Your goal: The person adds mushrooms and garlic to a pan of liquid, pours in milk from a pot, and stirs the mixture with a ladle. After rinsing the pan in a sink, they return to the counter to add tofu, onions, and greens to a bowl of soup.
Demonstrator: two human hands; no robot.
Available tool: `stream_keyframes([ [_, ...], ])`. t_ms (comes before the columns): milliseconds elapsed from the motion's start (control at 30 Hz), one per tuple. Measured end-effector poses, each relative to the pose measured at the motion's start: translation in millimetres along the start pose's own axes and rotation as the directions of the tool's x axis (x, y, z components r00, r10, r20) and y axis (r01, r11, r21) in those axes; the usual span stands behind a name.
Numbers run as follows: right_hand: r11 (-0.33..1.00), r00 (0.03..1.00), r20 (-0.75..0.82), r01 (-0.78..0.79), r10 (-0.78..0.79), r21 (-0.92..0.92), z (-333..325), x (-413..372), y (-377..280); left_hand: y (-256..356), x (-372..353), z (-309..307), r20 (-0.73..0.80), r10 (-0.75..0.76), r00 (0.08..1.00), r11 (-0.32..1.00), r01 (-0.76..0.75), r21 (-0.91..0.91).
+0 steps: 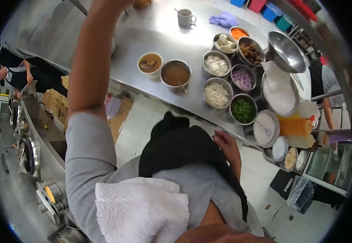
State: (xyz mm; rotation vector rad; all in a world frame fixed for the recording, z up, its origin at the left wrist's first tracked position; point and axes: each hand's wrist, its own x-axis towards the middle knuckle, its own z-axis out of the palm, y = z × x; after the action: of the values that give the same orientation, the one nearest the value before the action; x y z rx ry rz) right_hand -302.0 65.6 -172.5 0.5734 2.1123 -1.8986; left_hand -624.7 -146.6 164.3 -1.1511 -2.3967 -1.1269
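Note:
My left arm (93, 60) is stretched forward over the steel table (143, 36). Its hand lies past the top edge of the view, so what it touches is hidden. A small piece of a round brown object (142, 3) shows near the wrist. Low beside the black apron (184, 150), my right hand (228, 148) hangs with loosely bent fingers, and no object shows in it. Between the arms, a white bowl (150, 65) of brown soup with pieces in it stands beside a metal pot (176, 73) of brown liquid, where a utensil handle shows.
Metal containers of white strips (216, 94), chopped greens (243, 111) and sliced purple onion (243, 79) stand at the right. Near them are a steel bowl (287, 52), orange bottle (295, 125) and mug (185, 18). Another person (16, 77) is at the far left.

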Motion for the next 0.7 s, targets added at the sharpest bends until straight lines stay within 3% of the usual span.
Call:
stream_keyframes([
  [67,0.999,0.995,0.099,-0.013,0.009,0.036,17,18,-36,-57,-51,24,0.155,-0.032,0.987,0.999,0.032,0.003],
  [100,0.998,0.99,0.14,-0.017,0.009,0.052,26,28,-50,-61,-68,40,0.219,-0.183,0.958,0.977,0.202,-0.065],
  [133,1.0,0.989,0.147,0.026,-0.027,0.014,35,39,-56,-110,-80,61,0.309,-0.038,0.95,0.999,0.038,0.008],
  [167,0.997,0.986,0.15,0.072,-0.067,-0.025,45,51,-61,-127,-88,76,0.383,-0.107,0.918,0.993,0.084,0.078],
  [200,0.991,0.983,0.15,0.116,-0.105,-0.065,55,62,-65,-160,-95,95,0.465,-0.072,0.883,0.989,0.005,0.145],
  [267,0.999,0.989,0.146,0.032,-0.03,-0.009,78,79,-74,-203,-101,127,0.58,-0.106,0.807,0.95,-0.09,0.298],
  [333,1.0,0.995,0.097,0.0,-0.002,0.025,92,89,-80,-242,-93,153,0.675,-0.018,0.738,0.971,-0.148,0.188],
  [467,0.983,0.988,-0.091,-0.112,0.126,0.144,122,90,-63,-256,-40,182,0.582,0.089,0.809,0.993,-0.028,-0.113],
  [533,0.987,0.952,-0.264,-0.162,0.155,-0.002,135,81,-32,-265,-4,211,0.539,0.133,0.832,0.969,0.005,-0.246],
  [567,0.974,0.919,-0.358,-0.211,0.168,-0.085,142,75,-21,-263,14,226,0.577,0.052,0.815,0.953,0.132,-0.273],
  [600,0.952,0.877,-0.438,-0.278,0.196,-0.131,151,70,-6,-267,33,244,0.561,0.035,0.827,0.949,0.148,-0.277],
  [667,0.934,0.827,-0.485,-0.353,0.286,-0.051,165,57,58,-278,66,297,0.533,-0.009,0.846,0.936,0.195,-0.294],
  [700,0.923,0.773,-0.518,-0.374,0.366,0.094,177,47,70,-284,83,324,0.527,-0.04,0.849,0.948,0.198,-0.248],
])
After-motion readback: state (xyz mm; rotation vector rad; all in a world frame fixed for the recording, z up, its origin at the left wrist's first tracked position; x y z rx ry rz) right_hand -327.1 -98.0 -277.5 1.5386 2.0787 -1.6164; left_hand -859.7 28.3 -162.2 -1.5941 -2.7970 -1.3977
